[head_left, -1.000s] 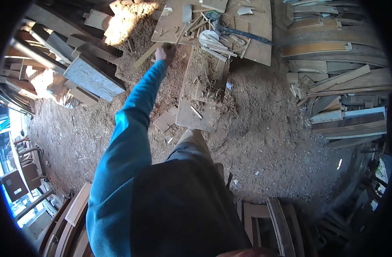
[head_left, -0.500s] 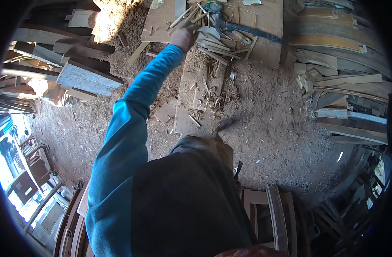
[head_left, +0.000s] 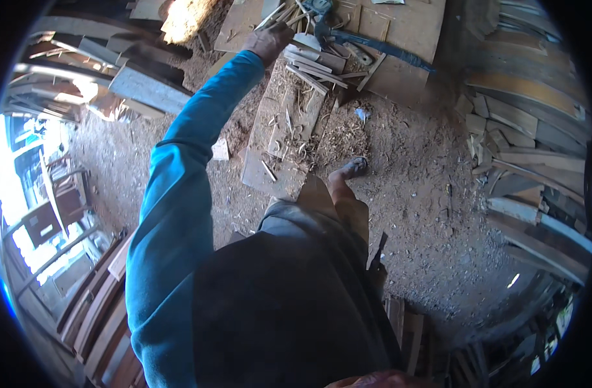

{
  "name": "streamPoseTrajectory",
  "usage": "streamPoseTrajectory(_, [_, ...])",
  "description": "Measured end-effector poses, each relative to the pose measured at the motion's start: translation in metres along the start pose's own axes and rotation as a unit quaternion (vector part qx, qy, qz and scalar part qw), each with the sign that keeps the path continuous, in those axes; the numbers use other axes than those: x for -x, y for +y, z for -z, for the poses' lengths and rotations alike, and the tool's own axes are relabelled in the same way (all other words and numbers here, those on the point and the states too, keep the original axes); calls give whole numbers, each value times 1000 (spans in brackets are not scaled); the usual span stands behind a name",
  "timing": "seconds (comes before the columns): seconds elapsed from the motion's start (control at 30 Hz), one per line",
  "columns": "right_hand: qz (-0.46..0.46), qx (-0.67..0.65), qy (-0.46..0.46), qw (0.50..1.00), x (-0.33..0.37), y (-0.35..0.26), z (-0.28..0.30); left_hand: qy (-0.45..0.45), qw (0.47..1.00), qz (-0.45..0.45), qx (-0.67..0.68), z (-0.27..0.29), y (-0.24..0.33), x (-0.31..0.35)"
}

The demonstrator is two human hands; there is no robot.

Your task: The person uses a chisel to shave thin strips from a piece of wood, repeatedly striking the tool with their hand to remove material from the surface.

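My left hand [head_left: 270, 44], in a blue sleeve [head_left: 205, 107], reaches to the far side over a low wooden work surface [head_left: 406, 22]. Its fingers are curled closed at the near ends of several thin wooden sticks [head_left: 283, 16]; whether any stick is in the grip is hidden. Right of the hand lie more short wooden strips [head_left: 315, 68] in a loose pile. A long tool with a dark, wrapped handle [head_left: 389, 50] rests across the surface, next to a small wooden-bodied piece [head_left: 358, 53]. My right hand is out of sight.
Below the strips, a plank [head_left: 270, 139] is littered with curled wood shavings [head_left: 309, 145]. My sandalled foot [head_left: 355, 167] stands on the chip-covered ground. Stacked boards line the left [head_left: 147, 87] and right [head_left: 516, 126]. More lumber [head_left: 98, 310] lies at the lower left.
My left hand has shifted slightly up and left, remaining by the sticks. The view has turned, and my foot now shows more clearly.
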State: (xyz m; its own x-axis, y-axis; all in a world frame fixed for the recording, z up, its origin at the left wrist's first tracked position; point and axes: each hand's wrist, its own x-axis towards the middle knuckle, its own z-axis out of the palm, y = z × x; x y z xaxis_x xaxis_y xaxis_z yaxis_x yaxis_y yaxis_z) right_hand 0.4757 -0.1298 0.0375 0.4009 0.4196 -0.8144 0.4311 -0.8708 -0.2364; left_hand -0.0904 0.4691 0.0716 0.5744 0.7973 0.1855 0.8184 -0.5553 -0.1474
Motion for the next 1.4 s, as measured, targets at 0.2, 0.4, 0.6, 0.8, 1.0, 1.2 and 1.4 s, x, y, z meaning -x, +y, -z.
streamPoseTrajectory(0.2, [-16, -69, -5, 997, -92, 19, 58, -57, 917, 285, 274, 116, 52, 14])
streamPoseTrajectory(0.4, [-9, -92, -4, 996, -122, -1, 69, 13, 767, 377, 519, 155, 101, 66])
streamPoseTrajectory(0.6, [35, -44, 30, 998, -44, -53, 35, 73, 616, 372, 691, 146, 143, 123])
streamPoseTrajectory(0.8, [14, 233, 60, 970, -26, -14, -39, 104, 392, 362, 840, 171, 168, 209])
streamPoseTrajectory(1.0, [-1, 225, 98, 970, 26, 33, -108, 84, 168, 312, 931, 159, 207, 270])
streamPoseTrajectory(1.2, [-24, 233, 129, 963, 51, 83, -159, 68, 138, 346, 926, 163, 235, 333])
streamPoseTrajectory(1.4, [103, 111, 170, 974, 64, 99, -179, -29, 233, 430, 872, 128, 302, 376])
